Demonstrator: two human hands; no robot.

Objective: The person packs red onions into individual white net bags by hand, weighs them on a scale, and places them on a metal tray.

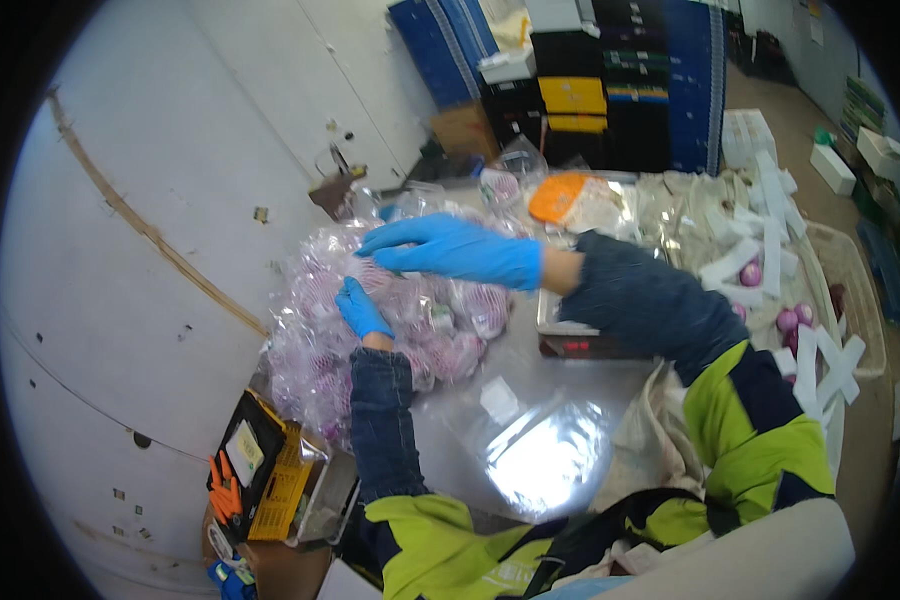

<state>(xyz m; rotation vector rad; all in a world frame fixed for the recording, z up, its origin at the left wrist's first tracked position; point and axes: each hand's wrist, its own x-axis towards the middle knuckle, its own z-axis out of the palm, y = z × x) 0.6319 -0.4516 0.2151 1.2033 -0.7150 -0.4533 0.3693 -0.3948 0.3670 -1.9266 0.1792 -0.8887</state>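
My left hand [364,309], in a blue glove, is at the near side of a heap of clear plastic bags [315,352] holding purple produce in pale foam nets; its fingers look curled, and whether they grip a bag cannot be told. Above the heap reaches my right hand [450,247], gloved too and blurred, palm down with the fingers stretched to the left; part of the heap lies hidden under it. A scale [581,346] with a red display stands right of the heap, partly covered by my right sleeve. Flat clear bags [547,450] lie on the metal table [450,427] nearer me.
Red onions [787,320] and white foam strips [772,247] lie on cloth at the right, beside a plastic basket [874,315]. An orange item [559,196] sits at the table's back. Yellow and black crates [277,487] stand low left, next to orange-handled tools [225,491]. Stacked crates [570,94] rise behind.
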